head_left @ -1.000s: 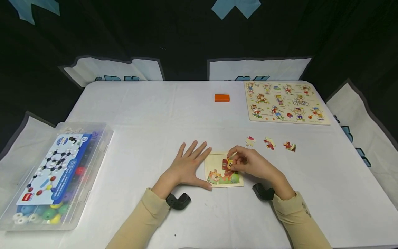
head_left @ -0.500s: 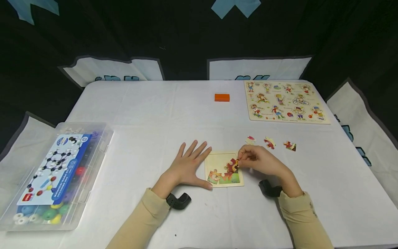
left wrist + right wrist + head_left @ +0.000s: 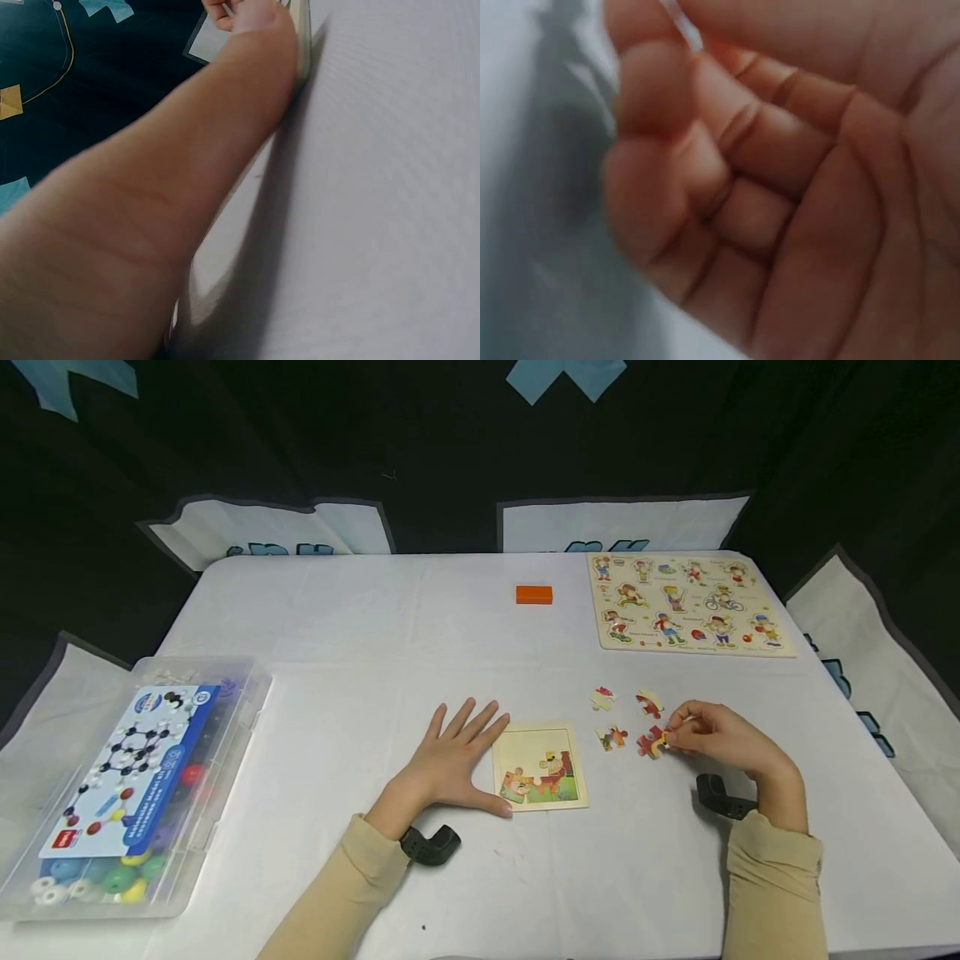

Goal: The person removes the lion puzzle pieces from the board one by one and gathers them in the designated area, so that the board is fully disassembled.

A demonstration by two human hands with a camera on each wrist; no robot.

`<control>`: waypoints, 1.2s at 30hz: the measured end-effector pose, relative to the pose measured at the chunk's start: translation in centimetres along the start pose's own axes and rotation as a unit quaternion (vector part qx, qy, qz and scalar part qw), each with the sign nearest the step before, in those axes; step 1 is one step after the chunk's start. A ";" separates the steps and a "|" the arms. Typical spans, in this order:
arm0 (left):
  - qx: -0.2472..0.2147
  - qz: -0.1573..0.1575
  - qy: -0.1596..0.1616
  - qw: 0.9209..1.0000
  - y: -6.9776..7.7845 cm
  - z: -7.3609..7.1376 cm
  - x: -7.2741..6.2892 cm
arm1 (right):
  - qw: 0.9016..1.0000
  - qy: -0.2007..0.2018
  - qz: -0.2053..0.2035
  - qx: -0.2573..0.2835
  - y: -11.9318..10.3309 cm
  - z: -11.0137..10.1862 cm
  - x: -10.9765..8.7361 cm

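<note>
Left hand [image 3: 457,764]: palm down, fingers spread, not gripping, at the left edge of the shallow square wooden puzzle tray [image 3: 525,747]; thumb touches the tray's near-left corner. Right hand [image 3: 712,735]: to the right of the tray, well apart from it, thumb and finger pinching the red-and-yellow jigsaw piece [image 3: 651,742]. Can't tell whether that piece touches the desk [image 3: 360,652], covered in white cloth. Right wrist view is blurred, only a pale sliver between the fingertips.

Loose pieces, right of tray: a green-and-red one [image 3: 612,737] nearest it, a pale yellow-and-pink one [image 3: 602,698] farther back, a yellow-and-red one [image 3: 649,703] beyond that one to the right.

Containers: tray holds joined picture pieces [image 3: 551,789] along its near side, bare wood behind. Clear plastic box [image 3: 213,797], well left of tray: blue-and-white label [image 3: 127,768], coloured balls [image 3: 118,878] inside, green, yellow, blue, white, red.

Behind tray: orange rectangular block [image 3: 534,595]. Back right of tray: large wooden board with printed figures [image 3: 696,608].
</note>
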State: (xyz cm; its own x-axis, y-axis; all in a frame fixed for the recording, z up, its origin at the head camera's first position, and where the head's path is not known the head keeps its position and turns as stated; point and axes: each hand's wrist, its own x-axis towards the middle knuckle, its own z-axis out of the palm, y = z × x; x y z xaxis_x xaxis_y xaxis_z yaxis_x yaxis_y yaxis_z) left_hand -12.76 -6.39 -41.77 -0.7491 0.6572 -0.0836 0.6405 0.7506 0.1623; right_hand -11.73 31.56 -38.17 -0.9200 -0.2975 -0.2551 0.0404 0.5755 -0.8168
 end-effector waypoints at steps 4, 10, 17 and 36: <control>0.002 0.000 0.000 1.000 0.1 -0.1 0.0 | 0.999 -0.005 0.040 -0.033 0.4 -0.5 -0.4; -0.003 -0.001 -0.001 1.000 0.1 -0.1 0.0 | 0.997 0.001 0.034 -0.073 0.3 -0.5 -0.4; -0.005 -0.001 -0.002 1.000 0.0 0.1 0.0 | 0.998 0.023 -0.004 -0.058 -0.7 0.2 -0.4; -0.001 -0.001 0.002 1.000 0.1 -0.2 0.0 | 0.974 -0.115 -0.165 -0.105 -4.7 8.4 3.6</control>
State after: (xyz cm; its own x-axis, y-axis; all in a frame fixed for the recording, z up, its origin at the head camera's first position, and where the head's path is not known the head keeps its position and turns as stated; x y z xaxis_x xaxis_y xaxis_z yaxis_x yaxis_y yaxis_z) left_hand -12.67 -6.33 -41.57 -0.7512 0.6551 -0.0809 0.6382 0.7522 0.1639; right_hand -11.99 21.38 -39.57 -0.7568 -0.6417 -0.1247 -0.3466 0.5557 -0.7557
